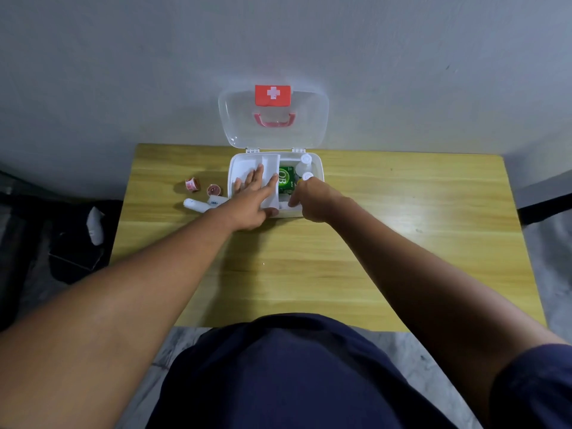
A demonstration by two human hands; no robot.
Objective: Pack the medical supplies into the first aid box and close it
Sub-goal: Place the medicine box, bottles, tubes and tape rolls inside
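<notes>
The first aid box [275, 184] sits at the far edge of the wooden surface [309, 258], near the middle of that edge, with its clear lid [274, 125] standing open against the wall. The lid carries a red label with a white cross [272, 95] and a pink handle [274, 119].

The left hand [252, 202] lies flat on the white inner tray [257, 168] that fills the left part of the box; its fingers [257, 176] are spread and extended, pressing down on the tray. The right hand [309, 201] reaches into the right part of the box at its near edge, its fingers [292, 201] curled downward; whether they pinch anything cannot be told.

Inside the right part lie a green packet [285, 180] and two white-capped bottles [305, 167], just beside the right hand.

Outside the box, toward the far left of the surface, stand two small tape rolls [192, 184], the second one [214, 190] just beside the first. Nearer, two white tubes [196, 205] lie just beside the left wrist.
</notes>
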